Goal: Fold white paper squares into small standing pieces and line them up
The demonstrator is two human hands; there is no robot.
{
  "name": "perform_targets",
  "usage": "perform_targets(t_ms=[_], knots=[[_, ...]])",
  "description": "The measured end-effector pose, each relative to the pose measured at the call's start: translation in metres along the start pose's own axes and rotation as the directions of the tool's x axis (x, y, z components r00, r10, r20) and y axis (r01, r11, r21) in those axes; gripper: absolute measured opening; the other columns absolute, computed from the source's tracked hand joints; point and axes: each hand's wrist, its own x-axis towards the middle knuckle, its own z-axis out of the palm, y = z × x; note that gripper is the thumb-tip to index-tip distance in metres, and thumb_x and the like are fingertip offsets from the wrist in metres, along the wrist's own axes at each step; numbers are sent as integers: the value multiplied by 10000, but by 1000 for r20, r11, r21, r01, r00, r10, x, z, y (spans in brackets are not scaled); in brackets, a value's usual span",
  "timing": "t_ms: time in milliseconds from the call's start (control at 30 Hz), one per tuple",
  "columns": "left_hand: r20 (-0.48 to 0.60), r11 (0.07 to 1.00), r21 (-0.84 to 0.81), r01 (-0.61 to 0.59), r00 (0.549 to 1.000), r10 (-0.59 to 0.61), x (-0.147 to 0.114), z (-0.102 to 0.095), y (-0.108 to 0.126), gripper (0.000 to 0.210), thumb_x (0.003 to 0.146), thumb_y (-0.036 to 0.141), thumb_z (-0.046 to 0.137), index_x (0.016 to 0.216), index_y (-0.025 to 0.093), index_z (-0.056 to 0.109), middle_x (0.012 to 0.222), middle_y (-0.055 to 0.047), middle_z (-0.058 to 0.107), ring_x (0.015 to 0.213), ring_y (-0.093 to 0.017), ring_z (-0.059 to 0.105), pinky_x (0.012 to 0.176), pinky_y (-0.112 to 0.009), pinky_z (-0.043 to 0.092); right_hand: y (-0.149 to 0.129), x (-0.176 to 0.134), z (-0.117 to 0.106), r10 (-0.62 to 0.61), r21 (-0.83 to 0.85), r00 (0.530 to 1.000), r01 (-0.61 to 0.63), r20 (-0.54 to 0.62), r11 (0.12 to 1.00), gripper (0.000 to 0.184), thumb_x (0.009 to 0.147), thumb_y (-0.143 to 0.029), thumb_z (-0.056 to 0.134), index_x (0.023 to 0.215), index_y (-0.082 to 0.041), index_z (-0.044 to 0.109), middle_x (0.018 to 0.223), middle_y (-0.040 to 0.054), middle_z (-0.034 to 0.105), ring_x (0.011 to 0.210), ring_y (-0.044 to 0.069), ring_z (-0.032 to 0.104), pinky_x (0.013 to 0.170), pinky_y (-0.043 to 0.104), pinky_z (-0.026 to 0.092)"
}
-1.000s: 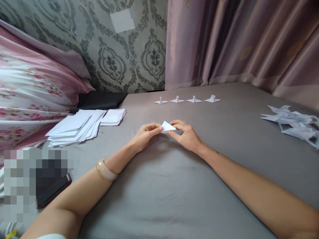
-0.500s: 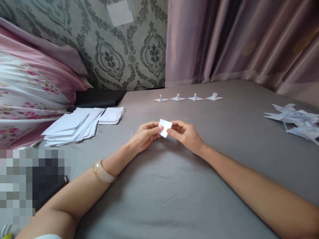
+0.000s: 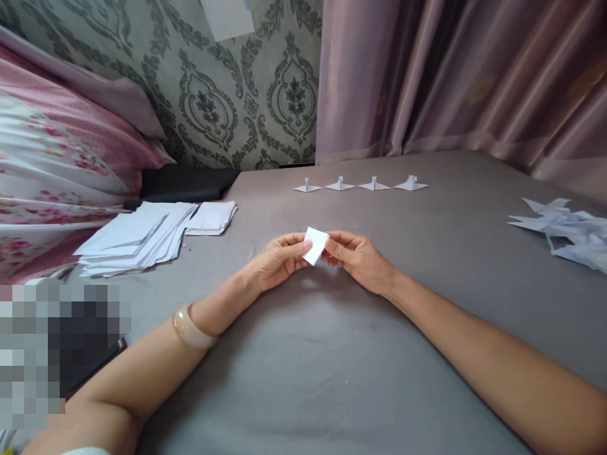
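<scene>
A small folded square of white paper (image 3: 316, 243) is held a little above the grey cloth (image 3: 294, 360), tilted, one corner up. My left hand (image 3: 284, 258) pinches its left edge, thumb on the front face and fingers behind. At the right corner, my right hand (image 3: 360, 258) grips it between thumb and index finger. Some fingertips of both hands are hidden behind the paper. A pale bangle (image 3: 190, 327) circles my left wrist.
Several folded paper figures (image 3: 340, 184) stand in a row at the back. More folded paper pieces (image 3: 569, 229) lie heaped at the far right. On the left are a large stack of white sheets (image 3: 128, 243), a smaller stack (image 3: 212, 217) and a black flat item (image 3: 190, 182).
The paper stays in both hands, and its right side is turned slightly. My right thumb has shifted up along the right corner. The whole view has moved a little.
</scene>
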Motion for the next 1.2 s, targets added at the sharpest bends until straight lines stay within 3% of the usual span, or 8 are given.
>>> perform_targets(t_ms=[200,400,500,600,700,800,1067,1200], knots=[[-16,1000,-5,-24,1000,23,1,-1,-2,222,743,241,739,931,135,692,853,-51,692,801,-139,643,782,-251,473,-2,-1,-1,62,103,997,-66,41,993,203,769,-353,685,928,-235,729,832,15,665,766,119,568,639,245,421],[-124,997,70,-46,991,54,2,3,-2,252,709,236,758,918,121,679,817,-43,677,738,-123,617,696,-242,449,0,0,-1,76,18,993,-75,-91,997,205,729,-310,676,894,-202,730,771,28,676,720,135,589,607,256,417],[-182,980,174,-102,974,133,2,5,-4,307,693,256,767,942,123,647,824,-38,665,724,-113,595,644,-225,423,0,1,1,80,-75,984,-93,-162,993,218,679,-310,694,855,-186,726,729,22,672,683,130,585,589,251,413],[-217,918,349,-187,937,273,0,10,-7,444,691,297,767,1060,138,578,953,-66,653,859,-152,603,758,-274,455,1,2,4,57,-156,972,-94,-228,983,208,655,-339,701,772,-167,711,625,6,639,608,118,558,553,246,400],[-164,811,537,-231,915,369,-4,16,-10,645,642,324,800,1182,152,491,1101,-110,595,1020,-213,572,859,-337,458,3,2,5,2,-263,954,-85,-301,961,184,652,-341,696,690,-162,680,587,-6,617,563,107,531,548,246,400],[-105,751,621,-224,926,362,-6,21,-14,754,616,315,814,1248,162,434,1114,-119,576,1012,-222,575,860,-355,464,6,1,7,-44,-348,953,-66,-298,935,168,673,-331,675,669,-164,667,644,5,649,591,111,549,598,256,426],[-247,900,391,-191,920,303,-3,13,-6,375,726,280,695,1055,124,601,994,-88,662,923,-195,610,821,-306,478,4,2,1,-85,-360,925,-59,-370,931,200,737,-363,632,734,-164,636,569,-22,581,536,101,502,535,244,386],[-251,954,265,-137,946,206,-1,5,-5,291,766,328,680,959,109,681,954,-90,686,866,-176,631,768,-266,512,0,2,-2,-61,-325,923,-71,-380,943,181,725,-345,635,739,-165,623,559,-19,582,530,102,501,533,245,395]])
